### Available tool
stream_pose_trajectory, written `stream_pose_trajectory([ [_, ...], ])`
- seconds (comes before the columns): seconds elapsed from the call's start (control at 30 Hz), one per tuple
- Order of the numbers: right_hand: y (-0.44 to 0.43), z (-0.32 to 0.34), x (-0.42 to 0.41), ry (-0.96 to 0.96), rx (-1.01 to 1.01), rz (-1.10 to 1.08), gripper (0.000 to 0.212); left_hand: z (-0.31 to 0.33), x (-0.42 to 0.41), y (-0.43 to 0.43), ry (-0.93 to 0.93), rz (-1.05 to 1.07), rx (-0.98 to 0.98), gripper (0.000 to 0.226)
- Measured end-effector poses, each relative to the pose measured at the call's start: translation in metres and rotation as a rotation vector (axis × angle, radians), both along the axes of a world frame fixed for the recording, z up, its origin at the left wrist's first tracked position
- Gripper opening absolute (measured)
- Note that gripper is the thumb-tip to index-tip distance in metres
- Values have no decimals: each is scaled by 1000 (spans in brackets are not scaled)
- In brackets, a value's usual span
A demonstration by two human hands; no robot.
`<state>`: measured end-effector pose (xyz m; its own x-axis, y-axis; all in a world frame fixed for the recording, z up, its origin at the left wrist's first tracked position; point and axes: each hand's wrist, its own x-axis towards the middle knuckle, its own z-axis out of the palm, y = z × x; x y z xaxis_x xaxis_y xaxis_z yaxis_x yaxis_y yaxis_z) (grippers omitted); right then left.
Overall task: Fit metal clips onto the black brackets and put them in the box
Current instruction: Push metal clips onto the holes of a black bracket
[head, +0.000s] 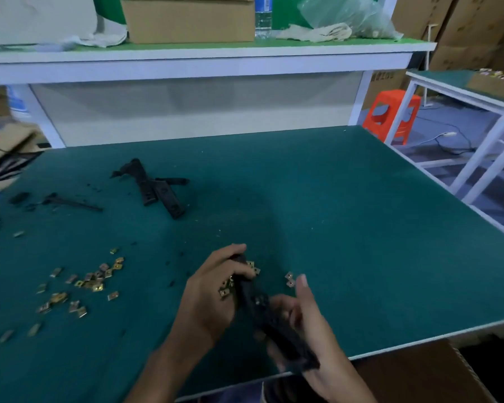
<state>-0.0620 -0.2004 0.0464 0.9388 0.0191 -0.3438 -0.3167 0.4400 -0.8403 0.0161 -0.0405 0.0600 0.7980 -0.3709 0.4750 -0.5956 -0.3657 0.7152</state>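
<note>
Cardboard box: near right, below the table edge, only its flap in view.

Black bracket: held over the near edge of the green table, long axis running near-right to far-left, between both hands.

Right hand: cradles the near end of the bracket, fingers curled round it, one finger straight and pointing far.

Left hand: fingers curled over the far end of the bracket. A few metal clips sit against its palm; whether they are fitted on the bracket, cannot tell.

Two loose clips lie on the table just beyond the right hand.

Scattered clips: spread on the table, left of the hands.

Spare brackets: crossed over each other, far left. Thin black strip lies left of them.

Shelf above the far edge carries a carton and a water bottle.
</note>
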Motion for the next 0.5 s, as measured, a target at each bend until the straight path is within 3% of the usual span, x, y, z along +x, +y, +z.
stream_pose_trajectory([
  [0.07,-5,7,-14,-69,-10,138,63,8,-11,6,46,-100,-37,16],
  [0.13,-3,11,-26,-104,-2,268,47,13,-13,8,116,-162,-37,20],
  [0.2,5,11,-33,-66,36,328,45,12,-16,4,130,-154,32,30],
  [0.33,17,4,-38,31,88,122,42,0,-20,-11,305,-190,-119,36],
  [0.4,8,1,-42,82,70,-59,42,-8,-11,-19,263,-170,27,15],
  [0.43,1,-1,-45,101,55,-134,43,-10,-5,-26,182,-173,169,4],
  [0.5,-16,-2,-51,112,28,-278,40,-8,1,-46,-60,-89,428,3],
])
